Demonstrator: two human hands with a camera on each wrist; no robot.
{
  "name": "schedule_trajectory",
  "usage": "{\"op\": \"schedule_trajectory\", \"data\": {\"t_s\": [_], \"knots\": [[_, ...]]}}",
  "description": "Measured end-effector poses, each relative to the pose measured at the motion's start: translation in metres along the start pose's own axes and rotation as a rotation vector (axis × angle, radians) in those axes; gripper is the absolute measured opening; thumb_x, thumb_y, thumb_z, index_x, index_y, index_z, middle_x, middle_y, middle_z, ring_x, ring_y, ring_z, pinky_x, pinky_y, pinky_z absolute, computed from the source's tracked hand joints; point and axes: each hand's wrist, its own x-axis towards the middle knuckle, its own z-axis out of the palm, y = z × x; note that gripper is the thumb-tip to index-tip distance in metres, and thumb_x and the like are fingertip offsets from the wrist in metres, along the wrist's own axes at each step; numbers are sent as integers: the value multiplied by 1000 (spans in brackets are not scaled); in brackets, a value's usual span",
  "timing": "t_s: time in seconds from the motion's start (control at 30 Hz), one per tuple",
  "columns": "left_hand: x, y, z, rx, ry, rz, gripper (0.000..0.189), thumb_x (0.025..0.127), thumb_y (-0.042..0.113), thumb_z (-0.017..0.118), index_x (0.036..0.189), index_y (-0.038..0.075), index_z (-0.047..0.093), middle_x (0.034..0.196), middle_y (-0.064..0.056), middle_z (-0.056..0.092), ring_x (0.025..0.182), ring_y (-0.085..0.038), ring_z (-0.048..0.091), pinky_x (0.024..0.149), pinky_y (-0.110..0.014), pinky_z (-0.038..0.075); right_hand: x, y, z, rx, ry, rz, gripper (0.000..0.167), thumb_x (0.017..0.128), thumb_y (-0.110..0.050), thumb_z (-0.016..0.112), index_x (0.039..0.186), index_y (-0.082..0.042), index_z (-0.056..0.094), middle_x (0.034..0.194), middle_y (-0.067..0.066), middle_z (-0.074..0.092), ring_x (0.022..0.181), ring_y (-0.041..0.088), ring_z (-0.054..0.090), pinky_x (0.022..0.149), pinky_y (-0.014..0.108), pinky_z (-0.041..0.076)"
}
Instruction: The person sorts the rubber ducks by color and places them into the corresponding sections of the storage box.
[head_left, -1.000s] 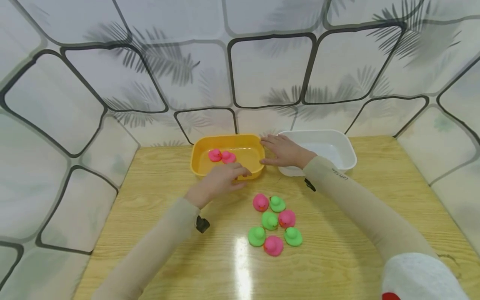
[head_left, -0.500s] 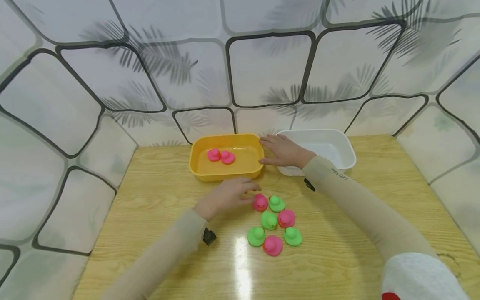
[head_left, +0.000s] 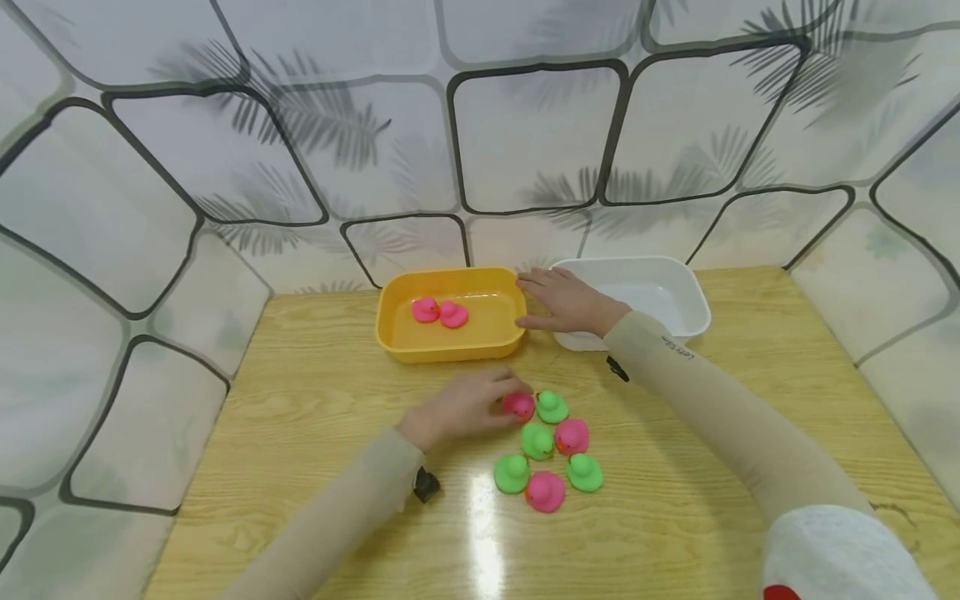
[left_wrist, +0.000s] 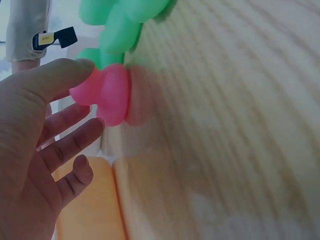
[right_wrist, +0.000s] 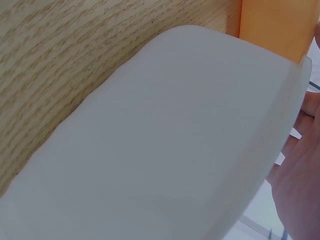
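My left hand (head_left: 467, 408) is at a pink rubber duck (head_left: 519, 406) on the table, its thumb and forefinger to either side of it. In the left wrist view the thumb overlaps the head of that pink duck (left_wrist: 112, 97), while the other fingers are loosely bent and spread. My right hand (head_left: 572, 302) reaches over the white tub (head_left: 693, 300), fingers extended to the right rim of the yellow tub (head_left: 420, 354). Two pink ducks (head_left: 452, 314) lie inside the yellow tub. Beside the left hand, several green ducks (head_left: 537, 441) and two more pink ducks (head_left: 545, 492) form a cluster.
The two tubs stand side by side at the back of the wooden table (head_left: 315, 400), close to a patterned cloth wall (head_left: 540, 142). The white tub's interior shows no ducks in its visible part. Similar cloth closes off both sides.
My left hand has moved from the yellow tub's front edge down and right to the nearest pink duck. The right hand has stayed in place, and the ducks look unmoved.
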Motion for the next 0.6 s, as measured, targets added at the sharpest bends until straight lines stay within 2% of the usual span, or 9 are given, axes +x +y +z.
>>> {"op": "schedule_trajectory", "data": {"t_s": [0.3,0.6], "knots": [[0,-1,13,-17,27,3,30,99,26,73,128,20,71,123,4,64,107,-11,65,96,-27,53,-1,-2,-2,-1,0,-1,81,103,-54,57,160,0,36,166,20,34,155,41,25,125,61,15],[-3,0,14,-11,47,-2,29,100,25,72,128,18,71,121,3,66,103,-11,64,93,-28,54,-3,-4,-4,7,-6,11,83,103,-55,57,161,0,34,167,19,33,155,41,25,125,60,15]]}}
